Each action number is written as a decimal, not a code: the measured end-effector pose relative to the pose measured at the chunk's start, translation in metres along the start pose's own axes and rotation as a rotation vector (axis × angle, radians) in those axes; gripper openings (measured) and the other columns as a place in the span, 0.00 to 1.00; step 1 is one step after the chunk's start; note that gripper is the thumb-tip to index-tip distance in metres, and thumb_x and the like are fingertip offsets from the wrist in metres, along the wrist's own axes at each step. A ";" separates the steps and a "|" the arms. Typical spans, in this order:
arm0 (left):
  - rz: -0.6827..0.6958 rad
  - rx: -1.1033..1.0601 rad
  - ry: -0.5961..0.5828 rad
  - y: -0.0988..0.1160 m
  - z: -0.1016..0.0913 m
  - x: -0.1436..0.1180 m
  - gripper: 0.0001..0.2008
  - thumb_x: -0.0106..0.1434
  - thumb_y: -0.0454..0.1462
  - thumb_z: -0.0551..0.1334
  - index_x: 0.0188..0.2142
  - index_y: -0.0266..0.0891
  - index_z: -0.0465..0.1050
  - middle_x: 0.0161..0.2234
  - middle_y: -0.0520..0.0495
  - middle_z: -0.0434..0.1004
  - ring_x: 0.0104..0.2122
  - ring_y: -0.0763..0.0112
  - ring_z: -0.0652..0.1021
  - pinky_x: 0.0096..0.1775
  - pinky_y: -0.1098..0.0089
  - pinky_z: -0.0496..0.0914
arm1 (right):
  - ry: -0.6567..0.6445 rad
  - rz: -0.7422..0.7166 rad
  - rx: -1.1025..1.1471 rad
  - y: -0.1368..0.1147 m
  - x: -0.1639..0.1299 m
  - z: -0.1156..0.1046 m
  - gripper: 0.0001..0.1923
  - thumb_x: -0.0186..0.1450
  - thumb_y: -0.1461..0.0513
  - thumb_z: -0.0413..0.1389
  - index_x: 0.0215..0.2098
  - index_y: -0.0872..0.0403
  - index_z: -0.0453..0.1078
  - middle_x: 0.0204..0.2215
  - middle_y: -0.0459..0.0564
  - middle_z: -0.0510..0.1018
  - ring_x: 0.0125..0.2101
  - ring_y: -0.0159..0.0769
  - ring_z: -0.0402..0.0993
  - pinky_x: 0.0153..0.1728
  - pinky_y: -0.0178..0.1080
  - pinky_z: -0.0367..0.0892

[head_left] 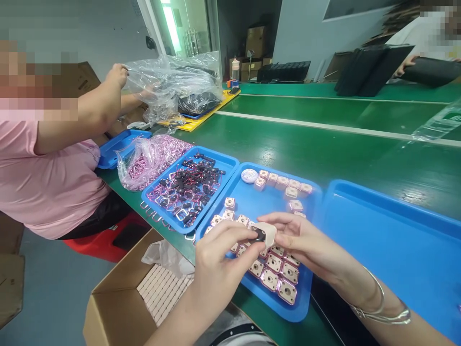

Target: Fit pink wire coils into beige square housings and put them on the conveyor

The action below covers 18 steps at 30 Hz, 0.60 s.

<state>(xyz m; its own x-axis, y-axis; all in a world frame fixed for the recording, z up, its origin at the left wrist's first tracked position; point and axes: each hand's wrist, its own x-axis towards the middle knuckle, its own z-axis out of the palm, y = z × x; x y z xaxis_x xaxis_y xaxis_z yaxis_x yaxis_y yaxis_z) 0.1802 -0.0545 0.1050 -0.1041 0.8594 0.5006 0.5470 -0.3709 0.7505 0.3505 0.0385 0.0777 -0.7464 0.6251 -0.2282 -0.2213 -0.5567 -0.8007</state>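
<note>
My left hand [223, 257] pinches a small black part [259, 234] between thumb and fingertips. Against it, my right hand [306, 240] grips a pale beige squarish piece [270, 234] with thumb and fingers, and the two parts touch or nearly touch. Fingers partly cover both. Below my hands lies a blue tray [297, 313] with rows of square beige pieces with pink metallic rims [269, 278] and a round white lid-like disc [249, 176]. Left of it, a second blue tray [169, 218] holds a heap of black parts with thin wires [198, 178] and shiny square frames.
At the right stands another blue tray [389, 240]. An open carton [108, 307] with beige blocks sits below the table edge. A transparent bag of pink frames [154, 156] lies at the left. One person handles a plastic bag [173, 77]; another holds a black item [432, 72].
</note>
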 end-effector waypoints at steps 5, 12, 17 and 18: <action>0.001 0.038 -0.045 0.000 -0.002 0.002 0.06 0.61 0.28 0.62 0.34 0.39 0.76 0.33 0.51 0.77 0.34 0.76 0.77 0.38 0.78 0.70 | 0.056 -0.079 -0.148 -0.003 -0.003 0.002 0.16 0.51 0.61 0.70 0.39 0.50 0.80 0.34 0.49 0.83 0.32 0.34 0.77 0.34 0.34 0.70; -0.185 -0.114 -0.031 -0.018 0.003 0.001 0.07 0.60 0.31 0.63 0.32 0.43 0.79 0.34 0.50 0.76 0.36 0.72 0.77 0.38 0.76 0.72 | 0.228 -0.371 -0.359 -0.004 -0.012 0.019 0.17 0.46 0.66 0.70 0.35 0.49 0.80 0.31 0.48 0.78 0.32 0.37 0.75 0.35 0.39 0.72; -0.270 -0.237 0.021 -0.016 0.008 0.003 0.07 0.61 0.35 0.64 0.39 0.44 0.78 0.44 0.46 0.74 0.42 0.68 0.77 0.40 0.74 0.75 | 0.221 -0.313 -0.255 -0.006 -0.011 0.021 0.17 0.47 0.65 0.69 0.35 0.52 0.75 0.32 0.48 0.80 0.33 0.37 0.77 0.39 0.40 0.73; -0.288 -0.262 0.054 -0.013 0.008 0.004 0.09 0.60 0.35 0.64 0.42 0.44 0.77 0.47 0.45 0.73 0.44 0.67 0.77 0.41 0.73 0.75 | 0.213 -0.298 -0.208 -0.006 -0.010 0.020 0.17 0.48 0.64 0.69 0.36 0.52 0.74 0.33 0.49 0.80 0.35 0.37 0.77 0.39 0.40 0.73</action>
<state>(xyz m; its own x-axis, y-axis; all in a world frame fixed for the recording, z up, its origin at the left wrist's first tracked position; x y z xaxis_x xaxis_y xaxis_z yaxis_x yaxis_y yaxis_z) 0.1794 -0.0432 0.0936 -0.2698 0.9242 0.2702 0.2592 -0.2006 0.9448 0.3471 0.0246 0.0957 -0.5175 0.8534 -0.0617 -0.2603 -0.2257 -0.9388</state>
